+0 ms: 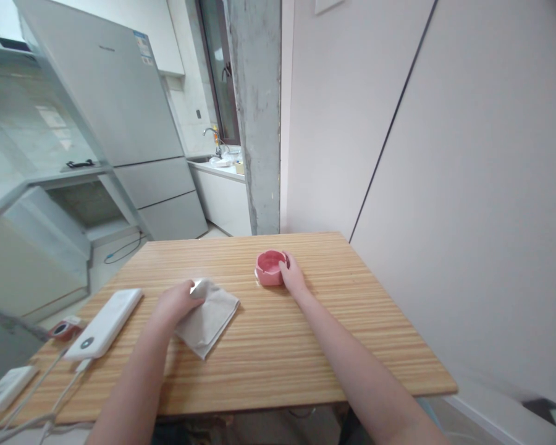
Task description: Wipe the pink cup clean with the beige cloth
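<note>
A pink ashtray (269, 276) with notches in its rim stands upright toward the far side of the wooden table (278, 364). My right hand (291, 273) grips its right wall, thumb on the near side and fingers round the back. To the left, a light grey folded cloth (210, 316) lies on the tabletop. My left hand (180, 304) is closed on the cloth's upper left edge, with the fingertips partly hidden by the fabric.
On the table's left side lie a white power bank (105, 324) with cables, a smaller white device (7, 389) and a reddish round item (65, 329). A pale wall (426, 204) runs along the right; a fridge (111, 111) stands beyond.
</note>
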`<state>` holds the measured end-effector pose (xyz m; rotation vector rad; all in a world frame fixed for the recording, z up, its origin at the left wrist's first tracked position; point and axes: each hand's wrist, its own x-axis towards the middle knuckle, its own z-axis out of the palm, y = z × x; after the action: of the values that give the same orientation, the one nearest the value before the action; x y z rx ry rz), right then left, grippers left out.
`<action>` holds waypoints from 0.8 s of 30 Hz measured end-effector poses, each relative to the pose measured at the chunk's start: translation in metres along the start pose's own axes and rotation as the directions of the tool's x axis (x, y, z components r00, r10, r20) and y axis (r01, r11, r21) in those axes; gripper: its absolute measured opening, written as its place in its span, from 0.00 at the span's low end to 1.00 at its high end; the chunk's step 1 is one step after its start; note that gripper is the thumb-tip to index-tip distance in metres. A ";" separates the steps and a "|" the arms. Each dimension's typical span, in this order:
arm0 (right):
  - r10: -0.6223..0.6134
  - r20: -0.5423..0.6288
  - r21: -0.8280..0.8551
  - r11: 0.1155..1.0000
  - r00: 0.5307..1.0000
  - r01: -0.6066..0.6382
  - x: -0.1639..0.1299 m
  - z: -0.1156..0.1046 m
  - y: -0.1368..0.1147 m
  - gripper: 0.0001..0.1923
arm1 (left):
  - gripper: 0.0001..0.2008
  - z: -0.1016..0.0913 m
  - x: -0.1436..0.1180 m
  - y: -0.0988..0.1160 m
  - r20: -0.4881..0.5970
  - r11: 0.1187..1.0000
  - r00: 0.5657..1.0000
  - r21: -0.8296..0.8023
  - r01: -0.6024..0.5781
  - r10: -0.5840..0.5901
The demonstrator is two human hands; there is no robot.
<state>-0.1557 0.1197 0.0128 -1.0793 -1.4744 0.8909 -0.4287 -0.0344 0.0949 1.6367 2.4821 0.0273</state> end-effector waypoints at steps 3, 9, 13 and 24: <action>-0.042 -0.050 -0.039 0.998 0.998 0.040 0.000 0.000 0.000 0.27 | 0.13 -0.006 -0.003 0.034 0.041 0.975 0.978 -0.095 -0.201 0.206; -0.288 -0.116 -0.106 0.955 0.950 0.277 -0.004 -0.012 -0.018 0.26 | 0.10 -0.029 -0.012 0.118 0.010 0.700 0.768 -0.420 -0.578 0.641; -0.321 -0.117 -0.036 0.947 0.940 0.319 -0.005 -0.022 -0.031 0.24 | 0.13 -0.037 -0.003 0.152 -0.105 0.560 0.708 -0.535 -0.632 0.698; -0.121 0.390 -0.131 0.974 0.913 0.185 -0.009 -0.038 -0.065 0.14 | 0.14 0.004 0.019 0.150 -0.456 0.503 0.798 -0.620 -0.602 0.393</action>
<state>-0.1284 0.0899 0.0769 -0.9248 -1.9581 0.9119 -0.2986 0.0427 0.1043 1.9069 1.5817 1.2397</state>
